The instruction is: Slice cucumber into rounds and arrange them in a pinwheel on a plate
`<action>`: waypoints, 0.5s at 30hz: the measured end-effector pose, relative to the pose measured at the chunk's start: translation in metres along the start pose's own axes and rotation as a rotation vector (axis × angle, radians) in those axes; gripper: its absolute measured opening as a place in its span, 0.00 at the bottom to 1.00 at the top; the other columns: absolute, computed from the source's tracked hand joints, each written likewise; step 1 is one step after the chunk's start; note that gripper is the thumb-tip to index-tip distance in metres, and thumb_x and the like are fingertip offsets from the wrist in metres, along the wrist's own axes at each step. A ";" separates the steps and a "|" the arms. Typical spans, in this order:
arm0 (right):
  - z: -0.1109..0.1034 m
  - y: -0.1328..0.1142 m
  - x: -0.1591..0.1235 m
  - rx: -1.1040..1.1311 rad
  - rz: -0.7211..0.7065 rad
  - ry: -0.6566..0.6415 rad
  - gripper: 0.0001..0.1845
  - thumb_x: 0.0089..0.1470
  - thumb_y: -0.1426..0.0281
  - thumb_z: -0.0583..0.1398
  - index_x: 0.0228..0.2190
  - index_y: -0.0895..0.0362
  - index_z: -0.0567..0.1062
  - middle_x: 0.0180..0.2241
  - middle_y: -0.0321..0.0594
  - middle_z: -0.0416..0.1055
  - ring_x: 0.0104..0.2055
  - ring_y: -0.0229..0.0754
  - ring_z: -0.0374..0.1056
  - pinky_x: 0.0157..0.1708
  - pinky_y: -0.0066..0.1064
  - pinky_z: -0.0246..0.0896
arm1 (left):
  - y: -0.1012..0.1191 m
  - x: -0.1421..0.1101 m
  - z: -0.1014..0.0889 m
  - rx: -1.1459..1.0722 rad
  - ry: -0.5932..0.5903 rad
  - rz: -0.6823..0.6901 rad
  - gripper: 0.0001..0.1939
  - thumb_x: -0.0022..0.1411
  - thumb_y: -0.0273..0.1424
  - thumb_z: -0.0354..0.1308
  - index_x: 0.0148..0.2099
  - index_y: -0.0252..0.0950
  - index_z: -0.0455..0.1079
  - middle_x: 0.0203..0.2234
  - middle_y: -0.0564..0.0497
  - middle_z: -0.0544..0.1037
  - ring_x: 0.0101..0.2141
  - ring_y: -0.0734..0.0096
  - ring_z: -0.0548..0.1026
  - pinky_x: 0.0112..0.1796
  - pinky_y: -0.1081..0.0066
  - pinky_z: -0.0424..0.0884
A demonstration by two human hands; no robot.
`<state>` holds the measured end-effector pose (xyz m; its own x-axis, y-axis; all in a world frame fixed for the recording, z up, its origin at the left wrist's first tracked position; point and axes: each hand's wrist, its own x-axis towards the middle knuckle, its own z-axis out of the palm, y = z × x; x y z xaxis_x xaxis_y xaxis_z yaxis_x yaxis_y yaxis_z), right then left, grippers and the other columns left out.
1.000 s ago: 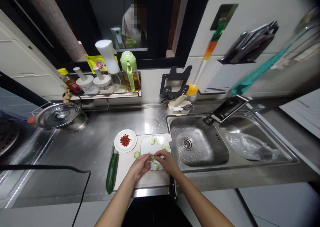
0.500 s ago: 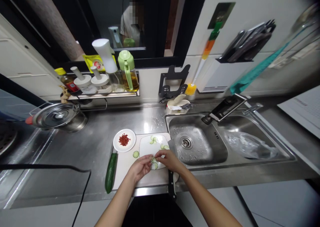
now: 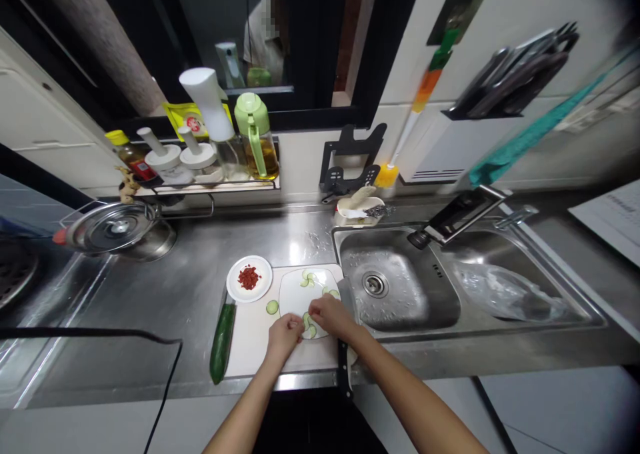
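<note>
Your left hand (image 3: 285, 336) is curled at the near edge of the white plate (image 3: 294, 297); your right hand (image 3: 332, 313), fingers bunched, is above it — cannot tell whether either grips anything. Cucumber slices (image 3: 311, 279) lie there.

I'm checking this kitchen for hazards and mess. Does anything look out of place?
The knife handle appears to jut past the front edge of the counter, where it could get bumped. Also, one cucumber slice lies on the cutting board, left of the plate holding others.
</note>
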<state>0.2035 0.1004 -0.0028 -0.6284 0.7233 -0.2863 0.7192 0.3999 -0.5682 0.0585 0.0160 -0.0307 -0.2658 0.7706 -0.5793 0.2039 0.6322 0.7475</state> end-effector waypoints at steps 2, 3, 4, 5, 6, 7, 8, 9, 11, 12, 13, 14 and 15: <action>0.000 0.000 0.001 -0.041 -0.001 -0.027 0.07 0.47 0.73 0.57 0.27 0.54 0.75 0.28 0.36 0.74 0.37 0.41 0.63 0.33 0.28 0.49 | 0.003 -0.002 0.000 0.035 -0.005 -0.006 0.03 0.51 0.29 0.56 0.29 0.36 0.70 0.14 0.59 0.70 0.18 0.78 0.69 0.27 0.77 0.62; 0.000 0.000 0.002 -0.059 -0.002 -0.038 0.07 0.48 0.73 0.57 0.27 0.54 0.75 0.29 0.37 0.74 0.37 0.41 0.63 0.33 0.29 0.48 | 0.004 -0.003 0.000 0.048 -0.005 -0.007 0.03 0.51 0.28 0.56 0.29 0.36 0.70 0.14 0.59 0.70 0.18 0.78 0.69 0.26 0.77 0.62; 0.000 0.000 0.002 -0.075 -0.004 -0.048 0.07 0.48 0.73 0.56 0.28 0.54 0.75 0.29 0.37 0.74 0.38 0.41 0.63 0.34 0.29 0.48 | 0.006 -0.003 0.000 0.065 -0.004 -0.007 0.03 0.51 0.28 0.56 0.29 0.36 0.70 0.14 0.59 0.69 0.17 0.78 0.69 0.26 0.77 0.61; 0.000 0.001 0.003 -0.089 -0.007 -0.057 0.08 0.49 0.73 0.56 0.28 0.54 0.75 0.30 0.37 0.74 0.38 0.41 0.63 0.34 0.29 0.48 | 0.007 -0.004 0.000 0.085 -0.002 -0.005 0.03 0.51 0.28 0.56 0.29 0.36 0.70 0.14 0.59 0.69 0.17 0.78 0.68 0.26 0.77 0.61; 0.000 0.001 0.003 -0.103 -0.010 -0.064 0.08 0.49 0.72 0.56 0.28 0.54 0.75 0.30 0.37 0.74 0.39 0.42 0.63 0.34 0.29 0.48 | 0.009 -0.004 0.000 0.106 0.001 -0.003 0.03 0.51 0.28 0.56 0.29 0.36 0.70 0.13 0.59 0.69 0.17 0.78 0.68 0.25 0.77 0.61; 0.000 0.001 0.003 -0.116 -0.013 -0.072 0.08 0.49 0.72 0.56 0.29 0.54 0.76 0.31 0.37 0.74 0.39 0.42 0.63 0.34 0.29 0.48 | 0.010 -0.004 0.001 0.127 0.001 -0.001 0.03 0.51 0.28 0.56 0.29 0.36 0.70 0.13 0.59 0.69 0.17 0.78 0.68 0.25 0.77 0.61; 0.001 0.001 0.004 -0.129 -0.015 -0.078 0.08 0.50 0.72 0.55 0.29 0.54 0.76 0.31 0.37 0.74 0.39 0.42 0.63 0.34 0.29 0.48 | 0.011 -0.004 0.001 0.147 0.002 -0.001 0.03 0.52 0.28 0.56 0.29 0.37 0.70 0.13 0.59 0.69 0.17 0.78 0.68 0.25 0.77 0.61; 0.001 0.001 0.004 -0.141 -0.016 -0.084 0.08 0.50 0.72 0.55 0.29 0.54 0.76 0.31 0.38 0.74 0.39 0.42 0.63 0.34 0.29 0.48 | 0.011 -0.004 0.001 0.164 0.000 -0.001 0.03 0.52 0.28 0.55 0.28 0.37 0.70 0.13 0.59 0.69 0.17 0.78 0.69 0.25 0.77 0.61; 0.001 0.001 0.004 -0.162 -0.016 -0.091 0.09 0.50 0.73 0.55 0.29 0.54 0.76 0.31 0.38 0.74 0.39 0.43 0.63 0.34 0.30 0.48 | 0.011 -0.004 0.002 0.189 -0.006 -0.002 0.04 0.52 0.29 0.55 0.28 0.37 0.70 0.13 0.59 0.70 0.16 0.78 0.69 0.25 0.77 0.61; 0.002 0.001 0.004 -0.171 -0.016 -0.093 0.09 0.50 0.73 0.55 0.29 0.54 0.76 0.31 0.38 0.74 0.39 0.43 0.63 0.34 0.30 0.48 | 0.011 -0.003 0.003 0.197 -0.009 -0.002 0.04 0.52 0.29 0.54 0.28 0.37 0.70 0.14 0.59 0.70 0.16 0.78 0.69 0.25 0.77 0.61; 0.003 0.001 0.004 -0.179 -0.017 -0.094 0.09 0.51 0.73 0.55 0.29 0.54 0.76 0.31 0.39 0.74 0.39 0.43 0.63 0.34 0.30 0.48 | 0.011 -0.002 0.003 0.202 -0.013 -0.002 0.04 0.52 0.29 0.54 0.27 0.37 0.69 0.14 0.59 0.70 0.16 0.77 0.69 0.25 0.77 0.61; 0.004 0.002 0.004 -0.187 -0.019 -0.094 0.10 0.51 0.73 0.54 0.29 0.54 0.76 0.31 0.39 0.74 0.39 0.43 0.63 0.34 0.30 0.48 | 0.010 -0.002 0.004 0.204 -0.018 -0.003 0.04 0.52 0.29 0.54 0.27 0.37 0.69 0.14 0.58 0.70 0.16 0.77 0.69 0.24 0.77 0.61; 0.005 0.002 0.004 -0.194 -0.022 -0.094 0.10 0.51 0.73 0.54 0.29 0.54 0.76 0.31 0.39 0.74 0.40 0.43 0.63 0.35 0.30 0.48 | 0.010 -0.001 0.004 0.205 -0.023 -0.003 0.04 0.52 0.29 0.54 0.27 0.37 0.69 0.14 0.58 0.70 0.16 0.77 0.69 0.24 0.77 0.61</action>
<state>0.2012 0.1014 -0.0089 -0.6632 0.6609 -0.3512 0.7426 0.5229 -0.4185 0.0644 0.0212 -0.0240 -0.2454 0.7688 -0.5906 0.3913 0.6359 0.6652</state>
